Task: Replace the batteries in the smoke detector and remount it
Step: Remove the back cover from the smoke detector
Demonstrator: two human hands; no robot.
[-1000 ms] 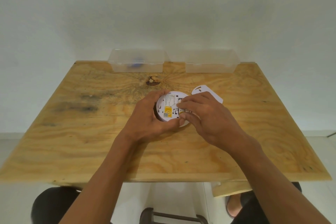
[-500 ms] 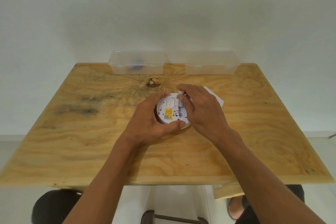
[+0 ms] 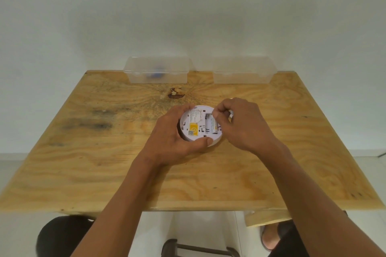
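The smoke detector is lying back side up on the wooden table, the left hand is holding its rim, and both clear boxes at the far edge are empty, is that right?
Not quite. The left clear box is not empty: the head view shows something blue inside it, too blurred to identify. The rest holds: the smoke detector lies back side up on the wooden table, the left hand holds its rim, and the right clear box shows nothing inside.

Plywood table [image 3: 104, 162]: two clear plastic boxes [image 3: 156, 71] [image 3: 243, 71] at far edge, smoke detector [image 3: 199, 125] mid-table.

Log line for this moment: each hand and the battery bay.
left hand: grips smoke detector | right hand: fingers at battery | bay: one battery visible
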